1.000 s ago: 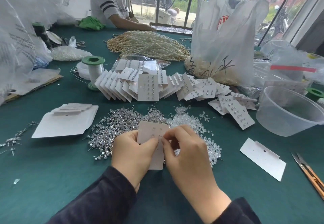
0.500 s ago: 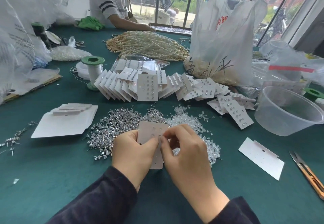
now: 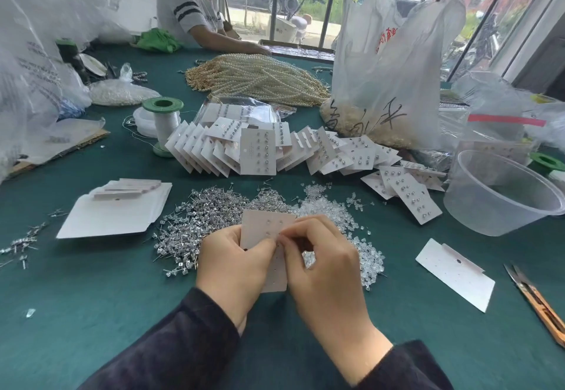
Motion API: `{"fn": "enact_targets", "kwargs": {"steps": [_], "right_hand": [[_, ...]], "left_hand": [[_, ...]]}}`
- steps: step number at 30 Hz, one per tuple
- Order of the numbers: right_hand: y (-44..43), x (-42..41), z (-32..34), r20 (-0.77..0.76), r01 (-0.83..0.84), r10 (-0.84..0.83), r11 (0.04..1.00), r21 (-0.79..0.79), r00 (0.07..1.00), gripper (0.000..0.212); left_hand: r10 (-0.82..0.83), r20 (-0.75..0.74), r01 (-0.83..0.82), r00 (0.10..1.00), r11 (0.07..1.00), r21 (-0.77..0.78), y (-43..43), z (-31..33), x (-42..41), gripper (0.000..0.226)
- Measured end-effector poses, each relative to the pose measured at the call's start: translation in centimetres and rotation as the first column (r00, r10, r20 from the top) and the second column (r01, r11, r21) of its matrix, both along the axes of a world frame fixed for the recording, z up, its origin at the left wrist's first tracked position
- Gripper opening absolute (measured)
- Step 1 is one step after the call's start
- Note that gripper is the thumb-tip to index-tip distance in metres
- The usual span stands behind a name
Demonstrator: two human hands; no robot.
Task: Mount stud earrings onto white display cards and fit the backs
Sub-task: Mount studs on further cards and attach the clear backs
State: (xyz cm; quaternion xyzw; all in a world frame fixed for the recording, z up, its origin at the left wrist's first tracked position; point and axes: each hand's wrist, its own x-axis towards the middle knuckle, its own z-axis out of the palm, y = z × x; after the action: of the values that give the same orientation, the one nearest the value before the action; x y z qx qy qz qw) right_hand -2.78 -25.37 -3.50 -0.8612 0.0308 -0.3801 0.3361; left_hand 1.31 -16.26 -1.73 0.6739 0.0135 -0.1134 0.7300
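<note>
So, containers first: the big translucent round plastic tub (image 3: 501, 197) on the right of the green felt table (image 3: 91, 298) looks pretty much bare inside, can't make out anything in it. Behind it, the tall white plastic carrier bag (image 3: 394, 78) stands open with a layer of small pale beads in the bottom. A clear flat plastic pouch (image 3: 241, 111) further back has finished cards inside.

Up front, the left hand (image 3: 235, 267) is pinching the left edge of a white punched display card (image 3: 266, 227), held upright above the table. The right hand (image 3: 324, 264) has thumb and forefinger squeezed together at the middle of the card, on something too tiny for me to make out. Under and behind the hands sit the heap of silver stud earrings (image 3: 198, 221) and the heap of clear plastic earring backs (image 3: 363, 252), touching each other.

Compared with a second ago, hardly anything's different: same card, same grip, the right fingertips maybe a hair further left on it. A fan of filled earring cards (image 3: 260, 151) sits behind, untouched.
</note>
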Motion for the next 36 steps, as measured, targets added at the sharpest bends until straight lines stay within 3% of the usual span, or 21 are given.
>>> {"fn": "enact_targets", "kwargs": {"steps": [6,10,17,26,29,36], "right_hand": [[-0.4,-0.1,-0.1,0.088,-0.092,0.085,0.993,0.078,0.992,0.007],[-0.5,-0.2,-0.4,0.042,-0.126,0.122,0.985,0.115,0.992,0.012],[-0.8,-0.3,-0.9,0.0,-0.164,0.167,0.965,0.204,0.986,0.012],[-1.2,-0.1,-1.0,0.003,-0.272,0.296,0.874,0.403,0.955,0.021],[-1.2,-0.1,-1.0,-0.011,-0.28,0.308,0.879,0.385,0.951,0.02],[-0.9,0.0,-1.3,-0.001,-0.212,0.216,0.96,0.184,0.976,0.02]], "left_hand": [[-0.094,-0.152,0.065,0.984,0.98,-0.186,0.4,0.3,-0.4,0.014],[-0.149,-0.253,0.079,0.956,0.961,-0.264,0.6,0.0,-0.7,0.016],[-0.193,-0.327,0.089,0.925,0.947,-0.308,0.8,-0.3,-0.5,0.013],[-0.255,-0.374,0.107,0.892,0.922,-0.373,1.0,0.0,-0.1,0.016],[-0.247,-0.373,0.101,0.894,0.924,-0.368,1.1,-0.2,0.0,0.015],[-0.199,-0.347,0.083,0.917,0.943,-0.323,0.8,-0.5,-0.2,0.015]]}}
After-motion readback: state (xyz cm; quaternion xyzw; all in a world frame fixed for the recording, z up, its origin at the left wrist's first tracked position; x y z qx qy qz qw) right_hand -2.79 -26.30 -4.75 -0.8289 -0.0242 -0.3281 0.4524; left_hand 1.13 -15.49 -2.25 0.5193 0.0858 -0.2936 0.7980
